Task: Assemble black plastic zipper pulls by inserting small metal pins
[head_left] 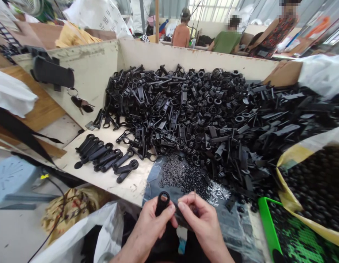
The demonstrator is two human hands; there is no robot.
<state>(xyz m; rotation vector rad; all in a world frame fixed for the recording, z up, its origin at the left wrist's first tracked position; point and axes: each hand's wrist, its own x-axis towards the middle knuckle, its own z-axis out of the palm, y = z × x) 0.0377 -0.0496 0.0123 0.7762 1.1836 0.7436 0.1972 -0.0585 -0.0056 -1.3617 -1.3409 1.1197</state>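
Near the bench's front edge, my left hand [154,221] is closed round a black plastic lever [162,204] with a ring at its upper end. Close beside it, my right hand [201,217] is pinched with fingertips together; a thin brownish sliver shows above the fingers, but what they hold is too small to name. Just beyond both hands, small grey-brown pieces [172,171], small black pieces [195,180] and silver pins [217,193] lie in little heaps on a dark cloth [154,182]. Several similar black levers [106,159] lie in a row to the left.
A big heap of black plastic parts [169,109] fills the walled bench [199,54]. Keys [83,104] hang at the left wall. On the right stand a green basket [270,226] and a sack [290,197] of black parts. People [227,42] are at the back.
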